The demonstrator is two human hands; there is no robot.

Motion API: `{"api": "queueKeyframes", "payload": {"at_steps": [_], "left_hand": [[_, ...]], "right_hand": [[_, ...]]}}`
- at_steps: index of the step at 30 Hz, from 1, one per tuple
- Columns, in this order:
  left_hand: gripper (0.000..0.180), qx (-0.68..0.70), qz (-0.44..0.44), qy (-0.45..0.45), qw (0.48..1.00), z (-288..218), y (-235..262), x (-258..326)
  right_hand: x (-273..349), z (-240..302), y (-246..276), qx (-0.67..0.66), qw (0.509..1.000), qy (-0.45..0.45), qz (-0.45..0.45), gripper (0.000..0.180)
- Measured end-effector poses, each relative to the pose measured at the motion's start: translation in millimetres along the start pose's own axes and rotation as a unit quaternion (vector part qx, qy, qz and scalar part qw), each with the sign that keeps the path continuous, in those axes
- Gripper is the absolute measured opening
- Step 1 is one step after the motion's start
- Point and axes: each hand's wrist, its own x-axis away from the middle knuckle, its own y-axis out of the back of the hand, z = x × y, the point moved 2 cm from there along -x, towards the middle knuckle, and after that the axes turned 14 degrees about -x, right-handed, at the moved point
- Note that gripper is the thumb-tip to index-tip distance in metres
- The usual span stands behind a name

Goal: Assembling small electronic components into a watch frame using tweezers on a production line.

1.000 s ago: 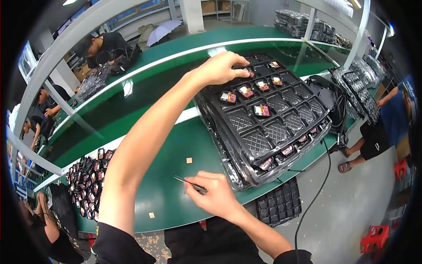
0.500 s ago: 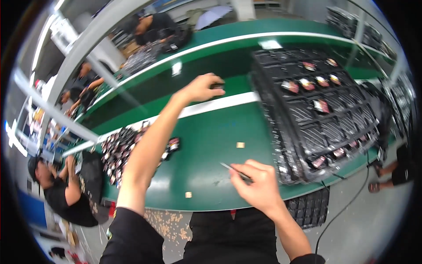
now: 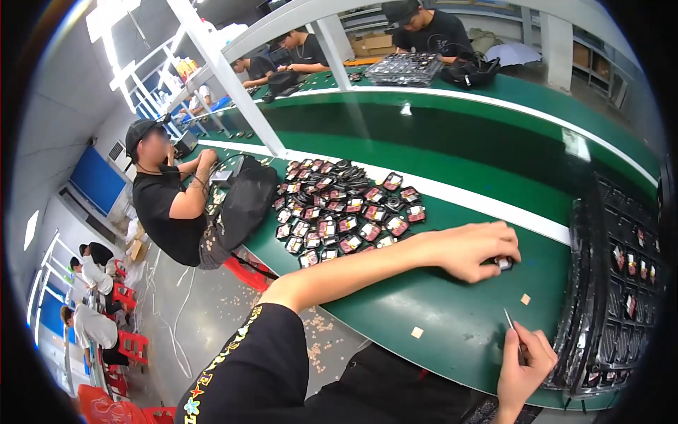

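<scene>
My left hand (image 3: 484, 253) reaches across the green table, palm down, fingers curled around a small black part with a label (image 3: 503, 262). Most of that part is hidden under the fingers. Closer to me on the right, my right hand (image 3: 524, 357) pinches a thin pointed metal tool (image 3: 510, 318) that looks like tweezers, its tip up and leftward. Between the hands lies a small tan square (image 3: 525, 299); another tan square (image 3: 417, 332) is near the front edge. A heap of similar black parts (image 3: 346, 205) with red and white labels spreads left of my hand.
Stacked black plastic trays (image 3: 600, 297), with a few labelled parts in the top one, stand at the right. A white strip (image 3: 452, 200) runs along the table behind the heap. One co-worker (image 3: 166, 184) sits at the left beside a dark bag (image 3: 247, 200); others work across the table.
The view has turned left, bringing the heap and the seated co-worker further in. My left hand has come down nearer the table with the dark part. My right hand keeps the tool.
</scene>
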Motion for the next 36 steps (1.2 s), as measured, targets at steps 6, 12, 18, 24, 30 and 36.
{"api": "queueKeyframes", "payload": {"at_steps": [6, 12, 18, 24, 30, 36], "left_hand": [[0.072, -0.017, -0.058, 0.079, 0.995, -22, 18, 40], [0.057, -0.012, -0.039, 0.079, 0.996, -11, 7, 51], [0.059, -0.061, -0.021, 0.131, 0.989, -17, 12, 51], [0.055, 0.027, -0.011, 0.073, 0.997, -35, 4, 46], [0.057, 0.070, 0.019, 0.040, 0.997, -43, -9, 46], [0.060, 0.083, 0.016, 0.032, 0.996, -37, -14, 46]], "right_hand": [[-4, 4, -1, 0.016, 1.000, 0.000, -0.017, 0.016], [-12, 3, -10, -0.008, 1.000, -0.004, 0.001, 0.018], [-11, 5, -6, 0.007, 1.000, -0.007, 0.002, 0.018], [-12, 3, 0, -0.034, 0.999, -0.016, 0.012, 0.019], [-15, -1, -2, -0.035, 0.996, -0.047, 0.065, 0.016], [-18, -2, -10, 0.001, 0.993, -0.078, 0.091, 0.016]]}}
